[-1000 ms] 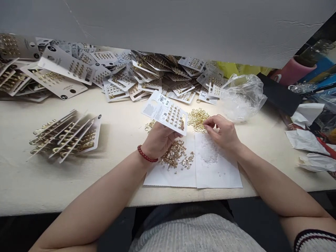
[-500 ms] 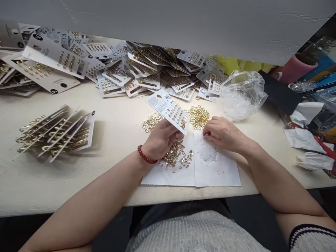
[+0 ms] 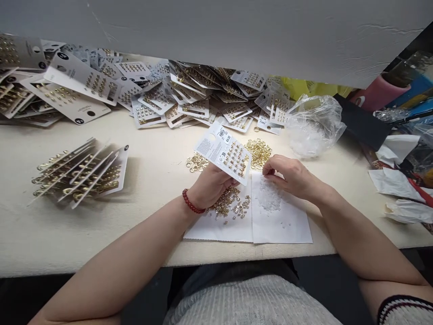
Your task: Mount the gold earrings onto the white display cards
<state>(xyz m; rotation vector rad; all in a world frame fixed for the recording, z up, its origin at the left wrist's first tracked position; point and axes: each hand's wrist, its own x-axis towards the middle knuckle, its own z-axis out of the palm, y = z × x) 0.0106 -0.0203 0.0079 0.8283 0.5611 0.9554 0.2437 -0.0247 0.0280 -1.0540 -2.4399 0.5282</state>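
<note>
My left hand [image 3: 214,186] grips a white earring card [image 3: 225,152], its back with the price sticker and rows of gold fastenings turned up. Below that hand, small gold and silvery earring pieces [image 3: 230,201] lie on a white paper sheet [image 3: 216,230]. My right hand [image 3: 287,174] is closed, fingertips pinched at the upper edge of a heap of tiny clear earring backs [image 3: 269,198]; anything between the fingertips is too small to make out. Gold hoops [image 3: 259,151] lie just beyond, and more gold rings [image 3: 196,163] sit left of the card.
A stack of filled earring cards [image 3: 81,174] stands at the left. Many loose cards [image 3: 155,99] are heaped along the back. A clear plastic bag [image 3: 314,126] rests at the right rear, near a black box [image 3: 360,122], a pink roll [image 3: 382,90] and crumpled papers [image 3: 389,183].
The card in my left hand has turned so its back faces up more fully. My right hand stays at the clear backs, with its fingers pinched. The whole view has shifted slightly.
</note>
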